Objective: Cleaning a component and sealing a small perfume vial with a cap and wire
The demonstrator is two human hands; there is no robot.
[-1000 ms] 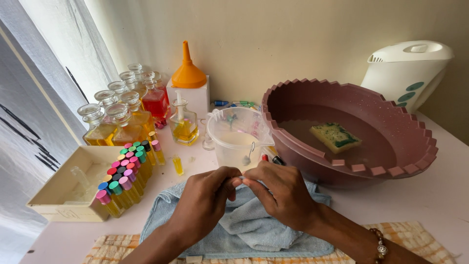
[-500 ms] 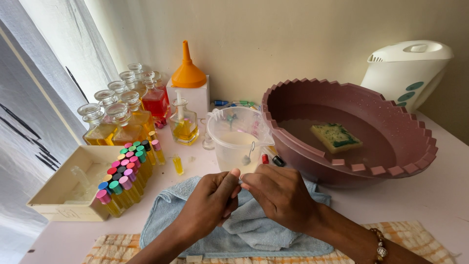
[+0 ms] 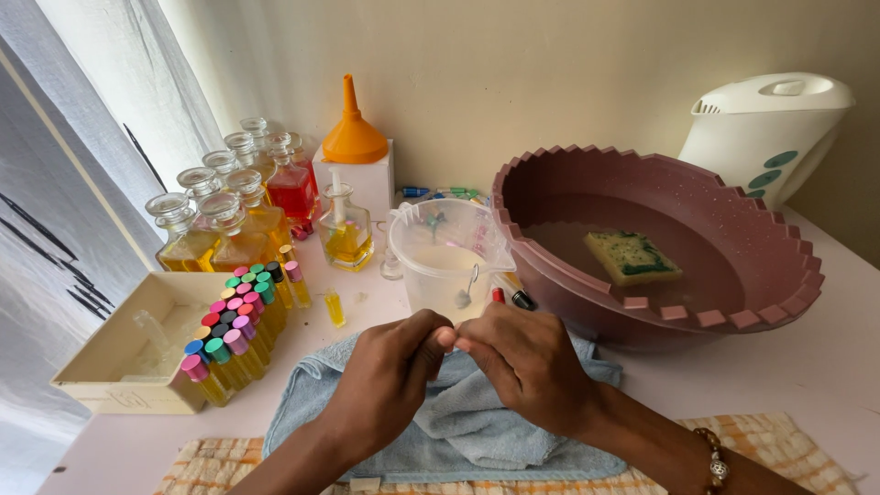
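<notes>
Pinching something tiny, too small to tell, my left hand (image 3: 390, 376) and right hand (image 3: 527, 367) fingers meet above the blue towel (image 3: 477, 431); capped vials (image 3: 234, 330) stand finished at left.

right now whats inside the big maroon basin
A yellow sponge with green marks lies in the maroon basin, apparently in shallow water. The basin's near wall hides the bottom closest to the hands, so anything lying there cannot be seen.
</notes>
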